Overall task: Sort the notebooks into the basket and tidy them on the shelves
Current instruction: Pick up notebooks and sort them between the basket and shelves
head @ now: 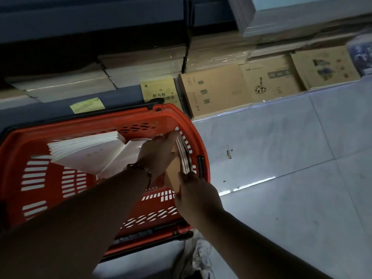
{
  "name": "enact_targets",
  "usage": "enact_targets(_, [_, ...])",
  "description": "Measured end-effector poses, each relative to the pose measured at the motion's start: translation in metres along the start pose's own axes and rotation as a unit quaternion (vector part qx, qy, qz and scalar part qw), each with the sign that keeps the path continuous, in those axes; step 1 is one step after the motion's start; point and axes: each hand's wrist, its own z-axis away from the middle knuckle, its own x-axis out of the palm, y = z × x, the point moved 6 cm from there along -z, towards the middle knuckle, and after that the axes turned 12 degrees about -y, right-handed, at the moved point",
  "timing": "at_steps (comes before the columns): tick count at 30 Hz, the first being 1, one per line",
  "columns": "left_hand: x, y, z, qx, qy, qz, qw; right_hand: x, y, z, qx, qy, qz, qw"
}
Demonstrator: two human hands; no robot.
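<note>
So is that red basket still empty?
No, the red basket already holds white notebooks, and both hands are on a brown stack standing at its right end.

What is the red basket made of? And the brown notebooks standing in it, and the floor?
The red basket looks like moulded plastic: smooth, evenly coloured, with rows of slots in its walls. The brown notebooks, held between the left hand and right hand, seem to be paper with matte kraft-card covers; thin page edges show. The floor is probably glazed tile: pale, shiny, with straight joints.
</note>
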Motion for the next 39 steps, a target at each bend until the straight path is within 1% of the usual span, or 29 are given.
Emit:
enact_targets(5, [-0.009, -0.008, 0.009, -0.010, 0.040, 0.054, 0.998, 0.000, -0.003, -0.001, -0.005, 0.011, 0.023, 1.000])
enact_targets(8, [-0.006, -0.014, 0.014, -0.028, 0.021, 0.076, 0.997, 0.001, -0.004, -0.001, -0.007, 0.015, 0.024, 1.000])
enact_targets(11, [-0.006, -0.024, 0.018, -0.036, -0.006, 0.058, 0.998, 0.000, -0.005, 0.001, -0.009, 0.024, 0.022, 0.999])
enact_targets(13, [-0.008, -0.030, 0.022, -0.030, -0.018, 0.031, 0.999, -0.001, -0.005, 0.002, -0.007, 0.035, 0.007, 0.999])
enact_targets(16, [-0.013, -0.036, 0.034, -0.017, -0.024, 0.000, 1.000, -0.001, -0.006, 0.002, 0.004, 0.026, -0.003, 1.000])
enact_targets(18, [-0.019, -0.036, 0.046, -0.002, -0.014, -0.002, 1.000, -0.001, -0.005, 0.003, 0.011, 0.009, -0.011, 1.000])
enact_targets(21, [-0.035, -0.035, 0.066, 0.030, 0.001, 0.019, 0.999, -0.003, -0.005, 0.003, 0.024, 0.004, -0.021, 0.999])
enact_targets(24, [-0.052, -0.033, 0.084, 0.064, 0.009, 0.042, 0.997, -0.008, -0.003, 0.006, 0.048, 0.008, -0.054, 0.997])
enact_targets(25, [-0.059, -0.034, 0.090, 0.062, 0.001, 0.052, 0.997, -0.011, -0.003, 0.007, 0.052, 0.006, -0.066, 0.996])
enact_targets(28, [-0.079, -0.044, 0.108, 0.033, -0.029, 0.098, 0.994, -0.018, -0.006, 0.013, 0.051, -0.015, -0.126, 0.991])
enact_targets(30, [-0.101, -0.049, 0.124, 0.000, -0.015, 0.141, 0.990, -0.031, -0.010, 0.021, 0.050, -0.020, -0.175, 0.983])
enact_targets(32, [-0.125, -0.054, 0.143, -0.029, 0.013, 0.202, 0.979, -0.049, -0.014, 0.032, 0.046, -0.023, -0.263, 0.963])
enact_targets(34, [-0.152, -0.056, 0.163, -0.051, 0.051, 0.285, 0.956, -0.071, -0.030, 0.049, 0.014, -0.018, -0.391, 0.920])
enact_targets(35, [-0.167, -0.056, 0.176, -0.060, 0.071, 0.341, 0.935, -0.083, -0.042, 0.058, -0.010, -0.010, -0.444, 0.896])
enact_targets(36, [-0.183, -0.055, 0.188, -0.067, 0.094, 0.399, 0.910, -0.093, -0.055, 0.068, -0.030, -0.006, -0.474, 0.880])
enact_targets(38, [-0.211, -0.053, 0.215, -0.088, 0.127, 0.475, 0.867, -0.111, -0.084, 0.088, -0.059, -0.002, -0.506, 0.860])
enact_targets(39, [-0.221, -0.053, 0.228, -0.100, 0.127, 0.502, 0.850, -0.120, -0.101, 0.098, -0.069, -0.001, -0.527, 0.847])
